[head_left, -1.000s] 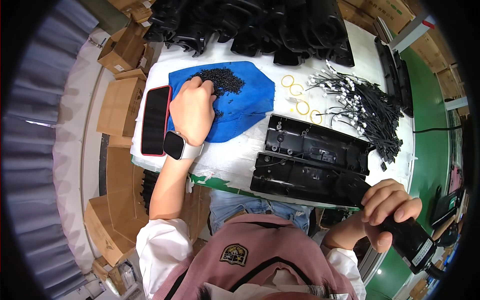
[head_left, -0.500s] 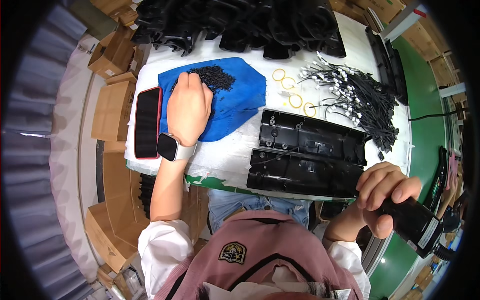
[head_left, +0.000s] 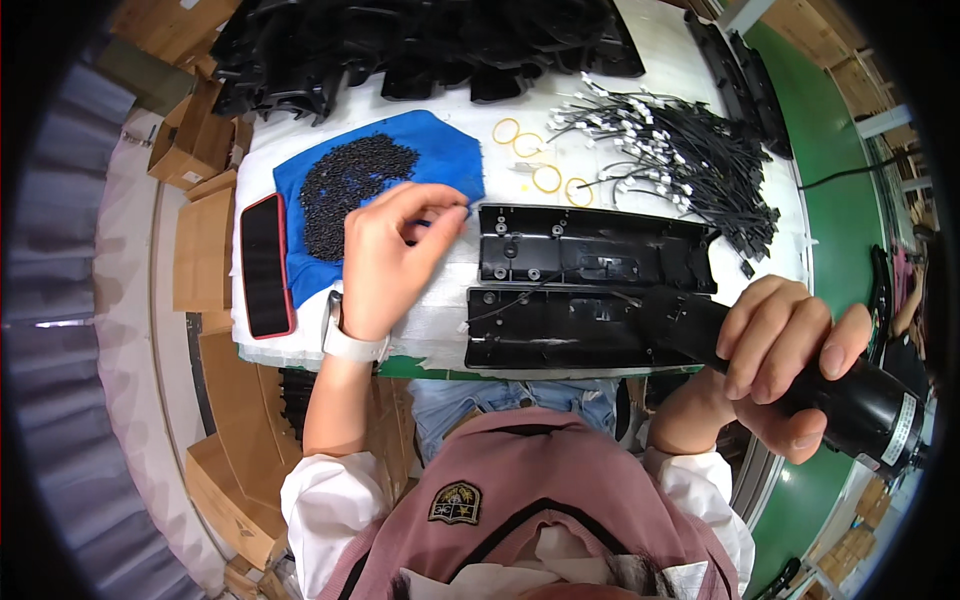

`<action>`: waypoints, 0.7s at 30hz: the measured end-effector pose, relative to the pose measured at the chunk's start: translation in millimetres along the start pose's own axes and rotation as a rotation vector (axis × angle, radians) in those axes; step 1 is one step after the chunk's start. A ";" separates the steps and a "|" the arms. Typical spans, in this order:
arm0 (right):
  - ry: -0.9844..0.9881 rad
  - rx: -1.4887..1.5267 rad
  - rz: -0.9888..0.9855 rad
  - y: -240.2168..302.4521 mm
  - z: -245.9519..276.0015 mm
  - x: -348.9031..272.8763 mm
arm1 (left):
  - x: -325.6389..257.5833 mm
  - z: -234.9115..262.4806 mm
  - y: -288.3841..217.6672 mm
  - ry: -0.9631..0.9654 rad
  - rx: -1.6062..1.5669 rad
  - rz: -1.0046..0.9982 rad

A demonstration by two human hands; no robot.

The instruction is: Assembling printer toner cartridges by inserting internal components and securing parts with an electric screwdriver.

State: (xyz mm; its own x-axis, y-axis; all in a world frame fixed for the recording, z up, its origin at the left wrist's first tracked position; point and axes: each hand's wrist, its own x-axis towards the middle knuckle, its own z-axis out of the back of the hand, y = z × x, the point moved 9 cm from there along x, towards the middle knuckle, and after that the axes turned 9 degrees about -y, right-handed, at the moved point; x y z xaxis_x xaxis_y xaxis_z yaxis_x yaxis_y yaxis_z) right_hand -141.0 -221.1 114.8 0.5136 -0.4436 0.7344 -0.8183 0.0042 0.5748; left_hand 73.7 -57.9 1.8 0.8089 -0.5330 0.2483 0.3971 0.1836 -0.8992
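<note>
My left hand is closed in a pinch just left of the upper black plastic housing; whatever its fingertips hold is too small to make out. A heap of tiny black screws lies on a blue cloth behind that hand. My right hand grips a black electric screwdriver, whose nose points left over the lower black plastic housing. Both housings lie side by side, hollow side up, with round screw posts showing. A thin dark cable runs across the lower one.
A phone with a red edge lies left of the cloth. Yellow rings and a bundle of black cables with white connectors lie beyond the housings. Black moulded parts are heaped at the back. Cardboard boxes stand at left.
My left hand has moved from the screw heap rightward to the upper housing's left end. My right hand has brought the screwdriver's nose over the lower housing. The whole view has shifted slightly.
</note>
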 end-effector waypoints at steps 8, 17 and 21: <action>-0.007 0.170 0.111 7.2 -1.8 10.8 | -31.1 -62.3 -17.0 0.314 -0.551 0.248; -0.070 0.243 0.114 2.6 2.3 9.3 | -40.7 -78.4 -21.2 0.459 -0.540 0.362; -0.061 0.218 0.111 0.0 -0.2 8.8 | -43.1 -80.3 -25.1 0.445 -0.630 0.383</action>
State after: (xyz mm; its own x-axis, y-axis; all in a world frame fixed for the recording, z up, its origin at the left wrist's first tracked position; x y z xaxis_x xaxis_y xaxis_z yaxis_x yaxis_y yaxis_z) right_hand -136.5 -224.9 121.3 0.4061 -0.5045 0.7620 -0.9086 -0.1343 0.3954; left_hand -6.0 -105.9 -15.2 0.5401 -0.8264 -0.1592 -0.2902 -0.0053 -0.9570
